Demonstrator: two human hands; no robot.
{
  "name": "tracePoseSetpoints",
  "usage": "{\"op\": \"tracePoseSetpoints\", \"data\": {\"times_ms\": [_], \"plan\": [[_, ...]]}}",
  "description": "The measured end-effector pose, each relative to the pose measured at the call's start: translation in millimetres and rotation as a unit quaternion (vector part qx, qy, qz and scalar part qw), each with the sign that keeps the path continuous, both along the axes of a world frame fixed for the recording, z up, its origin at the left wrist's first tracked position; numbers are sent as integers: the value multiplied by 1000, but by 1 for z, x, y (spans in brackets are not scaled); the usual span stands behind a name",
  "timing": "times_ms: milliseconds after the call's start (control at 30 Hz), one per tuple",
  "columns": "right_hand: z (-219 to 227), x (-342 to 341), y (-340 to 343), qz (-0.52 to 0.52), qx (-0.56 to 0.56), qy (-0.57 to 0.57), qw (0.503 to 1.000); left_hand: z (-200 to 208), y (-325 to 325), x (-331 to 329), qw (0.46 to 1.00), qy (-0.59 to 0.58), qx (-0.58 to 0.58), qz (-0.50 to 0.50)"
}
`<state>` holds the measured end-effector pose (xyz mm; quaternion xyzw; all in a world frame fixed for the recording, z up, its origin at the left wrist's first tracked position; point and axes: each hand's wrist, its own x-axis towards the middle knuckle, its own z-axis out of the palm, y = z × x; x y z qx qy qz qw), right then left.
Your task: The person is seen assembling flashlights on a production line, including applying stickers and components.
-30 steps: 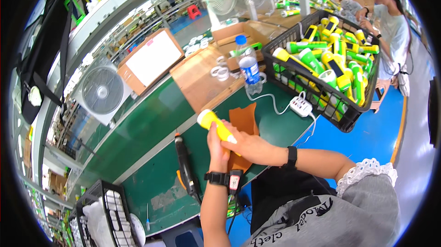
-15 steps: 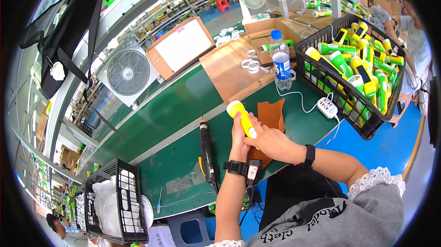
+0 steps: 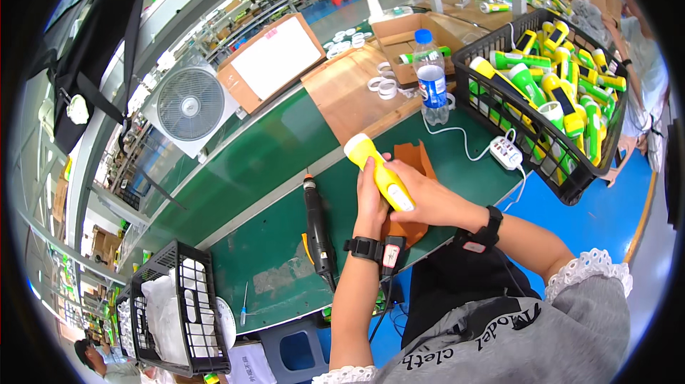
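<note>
Both of my hands are closed around a yellow flashlight (image 3: 384, 175) above the green bench. Its broad pale head points up and to the left, and a white oval part shows near its lower end. My left hand (image 3: 368, 202) grips it along the left side. On the other side my right hand (image 3: 430, 200) holds the lower body, with the fingers partly hidden. Under the hands lies an orange-brown sheet (image 3: 421, 157). A black electric screwdriver (image 3: 318, 230) rests on the bench to the left of my left hand.
A black crate (image 3: 581, 184) of yellow and green flashlights stands at the right. Near it are a blue-capped bottle (image 3: 431, 84) and a white power strip (image 3: 505, 153). Another black crate (image 3: 178, 298) sits at the lower left, beside a thin screwdriver (image 3: 245, 302). A cardboard box (image 3: 399, 34) lies beyond.
The flashlight has turned in my hands, so the white oval part now shows more fully. My right hand has shifted its grip, and its wrist has rotated. The head view has shifted slightly.
</note>
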<state>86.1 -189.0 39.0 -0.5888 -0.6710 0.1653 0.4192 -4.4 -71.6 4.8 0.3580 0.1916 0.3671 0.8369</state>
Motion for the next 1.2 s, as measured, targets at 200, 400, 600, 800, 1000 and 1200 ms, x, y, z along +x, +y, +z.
{"op": "tracePoseSetpoints", "data": {"times_ms": [200, 400, 600, 800, 1000, 1200], "plan": [[39, 27, -30, 13, 3, 215, 977, -20, 4, -3, 906, 89, 396, -119], [133, 136, -107, -382, 313, -24, 869, -1, -6, -8, 718, 272, 617, -175], [148, 316, -160, -452, -143, -28, 880, -8, -7, -2, 763, 235, 572, -190], [110, 366, -176, -416, -417, -105, 801, -7, -11, -8, 773, 249, 552, -189], [96, 369, -172, -386, -509, -188, 746, -4, -12, -5, 754, 270, 570, -184], [127, 334, -146, -389, -504, -492, 594, 2, -15, -2, 686, 296, 639, -185]]}}
